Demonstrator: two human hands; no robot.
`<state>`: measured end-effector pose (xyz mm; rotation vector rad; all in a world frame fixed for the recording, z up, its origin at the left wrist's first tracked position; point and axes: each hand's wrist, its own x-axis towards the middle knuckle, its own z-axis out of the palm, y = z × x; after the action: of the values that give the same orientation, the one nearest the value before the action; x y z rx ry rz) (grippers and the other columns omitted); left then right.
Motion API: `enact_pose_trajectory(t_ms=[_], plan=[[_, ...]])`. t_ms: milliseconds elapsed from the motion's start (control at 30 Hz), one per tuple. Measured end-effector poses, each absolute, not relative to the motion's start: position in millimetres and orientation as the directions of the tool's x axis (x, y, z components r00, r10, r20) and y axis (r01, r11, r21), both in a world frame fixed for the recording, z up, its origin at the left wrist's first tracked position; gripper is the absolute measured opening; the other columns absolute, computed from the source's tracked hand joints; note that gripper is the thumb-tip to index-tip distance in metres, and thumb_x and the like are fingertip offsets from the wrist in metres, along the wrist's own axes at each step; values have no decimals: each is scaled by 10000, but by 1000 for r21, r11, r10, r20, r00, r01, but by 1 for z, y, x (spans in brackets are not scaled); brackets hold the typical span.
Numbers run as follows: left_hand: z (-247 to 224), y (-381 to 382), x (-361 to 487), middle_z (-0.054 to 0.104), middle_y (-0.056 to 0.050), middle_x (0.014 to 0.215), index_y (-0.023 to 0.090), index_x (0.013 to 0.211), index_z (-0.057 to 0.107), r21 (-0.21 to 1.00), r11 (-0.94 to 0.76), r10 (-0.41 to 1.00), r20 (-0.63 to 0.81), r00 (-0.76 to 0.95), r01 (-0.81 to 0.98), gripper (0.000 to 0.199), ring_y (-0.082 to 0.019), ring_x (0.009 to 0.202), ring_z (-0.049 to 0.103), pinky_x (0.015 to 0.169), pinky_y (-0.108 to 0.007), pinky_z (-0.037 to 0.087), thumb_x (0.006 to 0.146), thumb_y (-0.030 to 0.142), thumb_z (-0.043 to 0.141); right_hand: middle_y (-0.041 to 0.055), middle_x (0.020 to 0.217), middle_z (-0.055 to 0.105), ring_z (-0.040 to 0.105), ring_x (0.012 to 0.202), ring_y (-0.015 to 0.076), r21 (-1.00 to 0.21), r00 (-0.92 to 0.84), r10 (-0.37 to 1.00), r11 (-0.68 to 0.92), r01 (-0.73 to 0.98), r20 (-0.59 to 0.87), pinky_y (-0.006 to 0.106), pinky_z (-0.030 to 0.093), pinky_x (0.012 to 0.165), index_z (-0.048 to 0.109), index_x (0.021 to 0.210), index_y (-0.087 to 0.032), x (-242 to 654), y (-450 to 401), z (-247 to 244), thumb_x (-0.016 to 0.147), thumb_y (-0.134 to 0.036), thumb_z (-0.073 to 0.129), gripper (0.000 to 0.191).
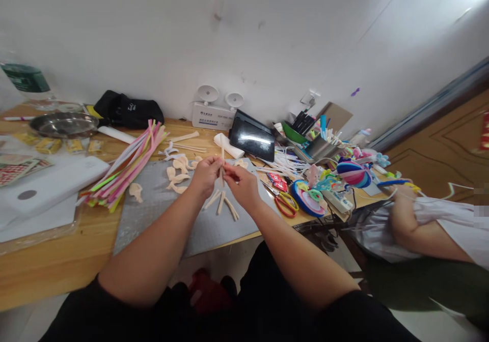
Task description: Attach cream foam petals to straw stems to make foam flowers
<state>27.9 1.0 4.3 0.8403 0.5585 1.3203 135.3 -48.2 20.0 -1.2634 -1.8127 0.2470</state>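
Observation:
My left hand (208, 174) and my right hand (243, 183) meet over the grey mat (153, 225), fingertips pinched together. Between them is a cream pipe cleaner (223, 149), its end pointing up past my fingers; the gripped part is mostly hidden. Just below my hands are several short cream pipe-cleaner lengths (220, 205); I cannot tell whether any join the held piece. Left of my left hand lie several cream leaf-shaped pieces (178, 178), and a single leaf shape (136, 192) sits farther left. Another cream piece (240, 163) lies behind my right hand.
A bundle of coloured pipe cleaners (128, 166) lies left of the mat. Scissors (284, 203) with red and yellow handles lie to the right, near colourful craft pieces (311, 195). A black tray (252, 136) leans behind. Far right, another person's hand (403, 194) works.

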Motion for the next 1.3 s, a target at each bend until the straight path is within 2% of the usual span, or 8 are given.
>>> enact_pose_trajectory(t_ms=[200,467,800,867,967,1100,1200,1300], plan=[[14,-10,26,521,21,502,132,581,519,941,-102,926,208,314,-322,209,-62,467,414,492,-200,305,661,309,594,44,803,643,564,739,133,-527,-64,820,423,738,568,236,412,666,650,833,-165,151,-42,44,787,-273,476,210],[16,-11,20,480,31,509,131,548,555,987,-152,824,160,544,-60,232,-66,479,371,480,-211,243,644,339,597,-1,589,579,451,549,91,-251,-199,893,317,915,405,217,271,529,610,609,-154,164,-37,67,761,-245,489,214],[5,-5,19,538,8,520,144,558,594,947,-273,801,126,585,169,203,-106,529,467,509,-230,328,631,334,594,31,593,618,508,576,113,-24,-488,867,488,872,-103,224,264,523,637,618,-158,168,-31,85,741,-245,508,199],[4,-2,16,569,-3,555,144,587,601,948,-263,816,119,566,180,169,-121,560,505,520,-234,355,605,312,620,25,546,601,507,534,105,-103,-476,865,465,879,-161,219,280,511,608,566,-152,167,-29,83,728,-227,515,201],[8,3,10,588,-1,580,148,681,582,981,-182,860,124,496,70,167,-124,557,539,524,-236,390,562,235,660,2,516,572,487,457,75,-441,-373,911,267,857,-173,196,314,466,570,578,-147,169,-27,75,736,-221,488,193],[15,9,3,556,41,603,173,831,497,931,-143,962,210,172,-335,354,-90,508,540,529,-226,425,534,185,690,-34,489,526,448,401,49,-851,-184,980,38,524,-70,179,346,420,534,594,-146,165,-21,56,710,-243,503,154],[18,13,2,546,50,699,206,908,459,769,-201,979,181,-94,-607,383,-62,533,541,584,-232,452,586,234,664,-42,480,525,444,380,45,-980,-52,999,13,197,3,183,367,409,546,609,-143,154,-13,44,669,-284,544,154],[13,17,4,491,75,601,198,812,484,715,-246,961,92,-261,-654,223,-31,454,460,545,-204,433,643,270,610,-36,489,546,469,394,53,-995,28,999,21,-99,18,196,407,430,556,624,-142,141,-2,35,615,-323,604,188]])
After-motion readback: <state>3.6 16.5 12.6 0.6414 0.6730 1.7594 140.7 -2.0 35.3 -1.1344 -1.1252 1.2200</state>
